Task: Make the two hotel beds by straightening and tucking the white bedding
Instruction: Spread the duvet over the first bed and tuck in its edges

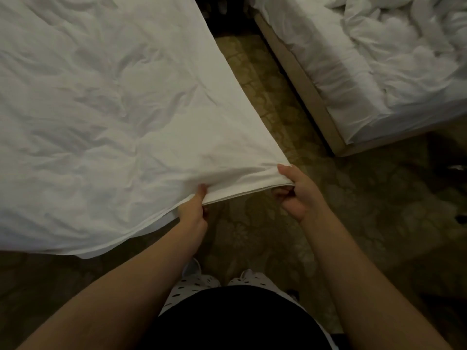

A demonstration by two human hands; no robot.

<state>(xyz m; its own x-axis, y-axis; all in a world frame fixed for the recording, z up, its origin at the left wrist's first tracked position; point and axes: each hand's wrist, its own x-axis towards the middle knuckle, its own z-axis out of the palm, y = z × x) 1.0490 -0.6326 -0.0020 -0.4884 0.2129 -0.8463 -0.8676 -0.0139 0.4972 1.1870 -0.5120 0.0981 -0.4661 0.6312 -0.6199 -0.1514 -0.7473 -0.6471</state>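
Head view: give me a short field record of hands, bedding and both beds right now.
left hand: grips the near edge of the white cover
right hand: grips the cover's corner
white cover: spread out, lightly creased
right bed: unmade, rumpled bedding heaped on top
floor: patterned carpet between the beds
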